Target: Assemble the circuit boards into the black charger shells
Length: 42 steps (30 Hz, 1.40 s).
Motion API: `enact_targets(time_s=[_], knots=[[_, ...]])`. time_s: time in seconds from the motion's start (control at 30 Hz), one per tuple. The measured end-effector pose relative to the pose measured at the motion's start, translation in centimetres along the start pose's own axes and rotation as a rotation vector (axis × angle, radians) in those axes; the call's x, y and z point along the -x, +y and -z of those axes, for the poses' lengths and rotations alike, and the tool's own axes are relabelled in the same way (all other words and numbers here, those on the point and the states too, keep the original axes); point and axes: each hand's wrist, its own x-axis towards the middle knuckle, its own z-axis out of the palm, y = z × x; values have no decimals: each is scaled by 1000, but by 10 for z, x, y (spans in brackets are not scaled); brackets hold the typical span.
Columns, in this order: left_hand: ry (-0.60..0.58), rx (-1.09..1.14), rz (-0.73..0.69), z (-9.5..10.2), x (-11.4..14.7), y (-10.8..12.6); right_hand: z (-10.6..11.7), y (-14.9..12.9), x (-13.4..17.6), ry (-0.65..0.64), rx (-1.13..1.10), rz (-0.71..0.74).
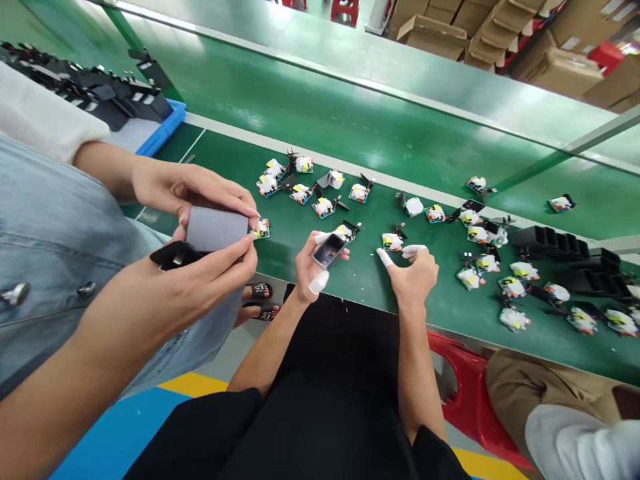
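Note:
My left hand (pixel 311 268) is closed around a small, dark, glossy rectangular case (pixel 330 250) with a pale edge, held tilted above the front of the bench. White finger cots cover some of my fingertips on both hands. Just past the case lies a small circuit board (pixel 344 232) with white filler and a yellow label. My right hand (pixel 414 275) is open, thumb and forefinger apart, at the near side of another such circuit board (pixel 391 241) with a black part wired to it. Whether the fingertips touch that board I cannot tell.
At left, a co-worker's hands (pixel 200 227) hold a grey-faced black box (pixel 217 229). Several wired boards (pixel 324 207) are spread along the green bench (pixel 300 250). Black housings (pixel 547 243) stand at right. A blue tray (pixel 163 130) holds black units. Another person sits at lower right.

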Motion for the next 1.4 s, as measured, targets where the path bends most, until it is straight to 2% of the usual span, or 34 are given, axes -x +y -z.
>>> enact_targets(time_s=[0.13, 0.27, 0.4, 0.47, 0.63, 0.7, 0.77, 0.9, 1.03, 1.17, 1.27, 1.4], knots=[[-52, 44, 24, 0, -2, -1, -5, -10, -5, -27, 31, 45], [-99, -6, 46, -2, -4, 0, -8, -18, -21, -121, -22, 78], [-119, -41, 51, -4, -5, 2, -9, -22, -35, -161, -170, 49], [-121, -50, 59, -5, -5, 3, -10, -24, -34, -143, -413, -22], [-111, -121, 109, -6, -3, 2, -4, -29, -8, -70, -1376, -335], [-108, -160, 95, -7, -5, 3, -1, -31, 8, -80, -1615, -472], [-112, -193, 49, -9, -7, 4, 2, -33, 24, -94, -1741, -567], [-169, -203, -24, -11, -11, 5, 1, -43, 48, -103, -1839, -639], [-208, -171, -3, -10, -8, 4, 1, -52, 60, -123, -1857, -669], [-268, -186, 29, -7, -4, 5, 2, -50, 61, -128, -1831, -648], [-329, -274, -13, -7, -6, 7, 0, -45, 59, -132, -1745, -567], [-330, -475, -146, -14, -13, 14, -6, -43, 57, -39, -1579, -339]])
